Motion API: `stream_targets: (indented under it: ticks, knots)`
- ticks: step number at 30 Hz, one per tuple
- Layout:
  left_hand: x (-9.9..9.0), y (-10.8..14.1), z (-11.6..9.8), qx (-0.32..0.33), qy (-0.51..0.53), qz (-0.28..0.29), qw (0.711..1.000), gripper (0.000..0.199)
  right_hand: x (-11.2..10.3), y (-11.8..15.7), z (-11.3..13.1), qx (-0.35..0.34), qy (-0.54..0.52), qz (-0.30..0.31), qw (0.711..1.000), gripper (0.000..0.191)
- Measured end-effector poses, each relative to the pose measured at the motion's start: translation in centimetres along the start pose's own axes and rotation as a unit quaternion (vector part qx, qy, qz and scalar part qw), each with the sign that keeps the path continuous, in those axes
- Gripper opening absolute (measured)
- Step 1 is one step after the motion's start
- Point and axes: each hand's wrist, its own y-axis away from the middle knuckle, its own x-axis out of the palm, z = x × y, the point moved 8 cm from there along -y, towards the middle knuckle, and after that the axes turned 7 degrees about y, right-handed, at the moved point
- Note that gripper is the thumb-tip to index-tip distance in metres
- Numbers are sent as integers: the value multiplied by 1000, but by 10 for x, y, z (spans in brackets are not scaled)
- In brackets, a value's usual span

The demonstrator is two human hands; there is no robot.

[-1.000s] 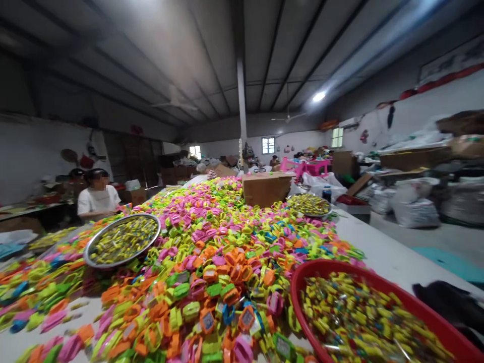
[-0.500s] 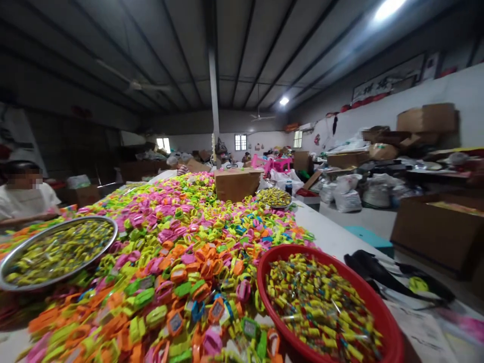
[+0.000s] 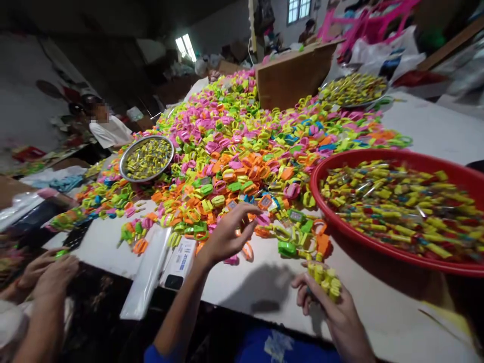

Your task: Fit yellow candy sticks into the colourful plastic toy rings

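Reaching, apparently: left hand [image 3: 228, 235] hovering half-open, seemingly empty, at watch-like toys [image 3: 229, 175]; right hand [image 3: 339, 313] clasping yellow pieces [image 3: 325, 282]; pickup requiring pinch.

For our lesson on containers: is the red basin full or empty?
Largely full: small yellow pieces spread across the red basin, hiding its bottom.

To the left of the red basin [image 3: 331, 215], colourful toy watches [image 3: 238, 166] lie heaped on the worktop [image 3: 378, 307]. At the near left of this basin, the right hand [image 3: 335, 306] holds small yellow pieces [image 3: 325, 281]; farther left of it, the left hand [image 3: 226, 233] is near the watches.
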Motion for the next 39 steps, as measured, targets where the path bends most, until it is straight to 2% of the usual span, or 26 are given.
stream_targets:
  ticks: [1, 3, 5, 6, 8, 10, 12, 14, 19, 21, 25, 28, 32, 34, 35, 36, 39]
  knots:
    - [10, -2, 14, -15, -71, 53, 996, 38, 1, 1, -1, 5, 8, 4, 1000, 56]
    - [34, -4, 46, -50, -229, 160, 959, 60, 2, 1, -6, 17, 32, 14, 999, 56]
    - [52, -5, 71, -74, -320, 213, 920, 79, 5, -1, -11, 29, 47, 29, 998, 57]
    - [60, -7, 78, -78, -331, 223, 914, 83, 7, -2, -12, 32, 49, 38, 998, 58]
    - [71, -11, 84, -79, -313, 227, 919, 77, 12, -4, -11, 29, 47, 55, 997, 58]
    - [76, -16, 86, -81, -277, 225, 931, 60, 16, -4, -8, 25, 42, 67, 997, 55]
    - [76, -20, 86, -84, -251, 218, 939, 47, 18, -4, -6, 23, 35, 68, 997, 49]
    - [74, -20, 85, -82, -230, 204, 948, 41, 16, -5, -7, 24, 30, 63, 997, 47]
    - [72, -4, 79, -63, -158, 152, 974, 49, 8, -8, -23, 26, 25, 53, 998, 53]
    - [77, 6, 80, -62, -163, 135, 975, 48, 6, -10, -32, 29, 31, 55, 998, 57]
    - [100, 19, 79, -22, -217, 167, 961, 46, 6, -13, -45, 48, 35, 54, 997, 64]
    - [104, 18, 78, -39, -146, 157, 976, 33, 4, -14, -47, 59, 29, 44, 997, 67]
    - [90, 16, 66, -83, -70, 84, 991, 7, 3, -14, -38, 81, 5, 45, 996, 62]
    - [80, 19, 53, -118, 8, 23, 993, 15, 6, -12, -26, 84, -15, 62, 994, 58]
    - [77, 21, 46, -147, 86, -16, 985, 22, 7, -11, -18, 77, -27, 71, 994, 55]
    - [76, 25, 40, -182, 186, -55, 964, 28, 8, -10, -9, 66, -37, 77, 994, 52]
    - [83, 34, 15, -238, 434, -142, 857, 41, 11, -5, 16, 32, -35, 95, 994, 46]
